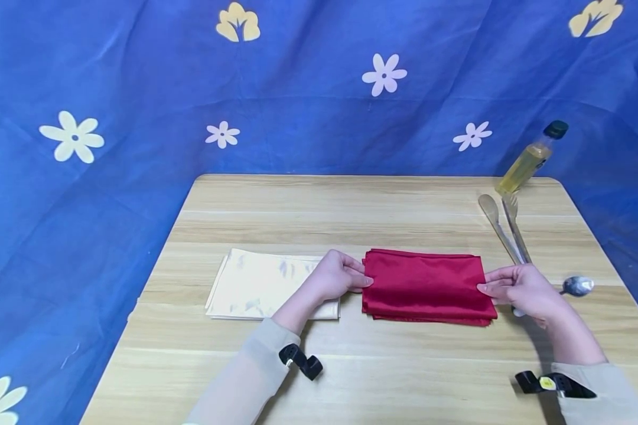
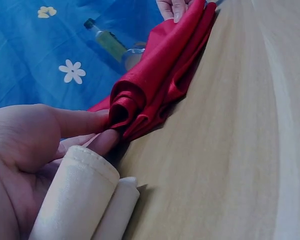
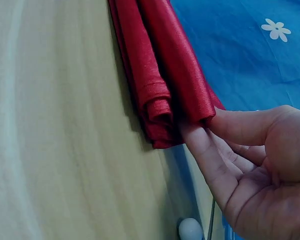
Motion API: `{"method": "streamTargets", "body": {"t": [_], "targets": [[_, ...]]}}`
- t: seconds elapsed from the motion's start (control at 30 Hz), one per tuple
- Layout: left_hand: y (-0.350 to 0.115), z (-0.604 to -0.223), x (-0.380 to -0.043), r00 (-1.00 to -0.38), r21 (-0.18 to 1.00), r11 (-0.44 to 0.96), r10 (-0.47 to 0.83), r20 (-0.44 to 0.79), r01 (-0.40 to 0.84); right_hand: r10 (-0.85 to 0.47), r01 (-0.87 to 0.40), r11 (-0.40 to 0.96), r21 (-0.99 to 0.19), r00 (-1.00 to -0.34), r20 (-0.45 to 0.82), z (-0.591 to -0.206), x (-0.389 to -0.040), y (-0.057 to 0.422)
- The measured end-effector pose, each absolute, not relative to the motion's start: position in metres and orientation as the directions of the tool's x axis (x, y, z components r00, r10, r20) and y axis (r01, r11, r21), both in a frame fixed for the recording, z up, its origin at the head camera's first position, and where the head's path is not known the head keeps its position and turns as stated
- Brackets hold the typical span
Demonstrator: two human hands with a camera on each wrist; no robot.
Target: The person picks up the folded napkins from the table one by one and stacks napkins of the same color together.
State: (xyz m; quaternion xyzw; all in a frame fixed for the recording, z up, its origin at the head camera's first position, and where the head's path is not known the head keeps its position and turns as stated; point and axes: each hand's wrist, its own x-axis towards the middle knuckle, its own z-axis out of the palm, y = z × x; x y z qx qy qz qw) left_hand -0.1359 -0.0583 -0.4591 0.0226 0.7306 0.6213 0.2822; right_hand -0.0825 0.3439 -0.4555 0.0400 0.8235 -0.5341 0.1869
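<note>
A folded red cloth (image 1: 425,286) with a satin sheen lies across the middle of the table, several layers thick. At its left edge my left hand (image 1: 336,276) pinches the layers between thumb and fingers. My right hand (image 1: 526,292) pinches the opposite edge; in the right wrist view the thumb is on top and the fingers are tucked under the upper fold (image 3: 182,65). Beneath my left forearm and hand lies a folded cream cloth (image 1: 263,283), partly covered by them. Rolled folds of the red cloth (image 2: 155,75) show in the left wrist view.
To the right, a wooden-looking spoon (image 1: 489,208) and a fork (image 1: 511,206) lie near a metal spoon (image 1: 578,286), partly behind my right hand. An oil bottle (image 1: 529,162) with a dark cap stands at the table's (image 1: 351,200) back right corner. Blue flowered fabric (image 1: 308,71) hangs behind.
</note>
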Motion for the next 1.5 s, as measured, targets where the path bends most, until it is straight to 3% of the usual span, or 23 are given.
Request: {"method": "streamTargets", "body": {"t": [0.3, 1.5], "targets": [[-0.059, -0.458, -0.135, -0.834, 0.917, 0.232, 0.388, -0.392, -0.324, -0.176, 0.247, 0.360, -0.900, -0.929, -0.325, -0.449, -0.082, 0.347], [-0.057, -0.457, -0.136, -0.821, 0.905, 0.292, 0.398, -0.410, -0.311, -0.158, 0.245, 0.383, -0.891, -0.933, -0.324, -0.462, -0.082, 0.358]]}}
